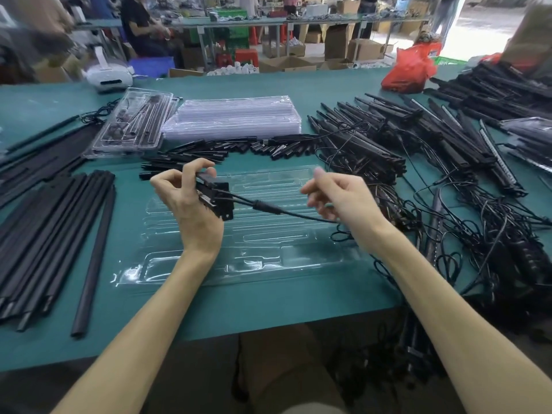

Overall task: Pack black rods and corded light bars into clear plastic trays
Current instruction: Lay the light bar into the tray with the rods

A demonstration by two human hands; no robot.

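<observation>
Gripping the black end of a corded light bar, the left hand has its fingers curled round it, above the clear tray on the green surface. Blurred, the right hand curls its fingers on the cord. Loose black rods lie left, the light bar pile right.

Right hand: fingers motion-blurred, so I can't read its grip on the cord. Light bars partly hidden behind left hand. Black rods cut by left edge. Far benches blurred.
</observation>
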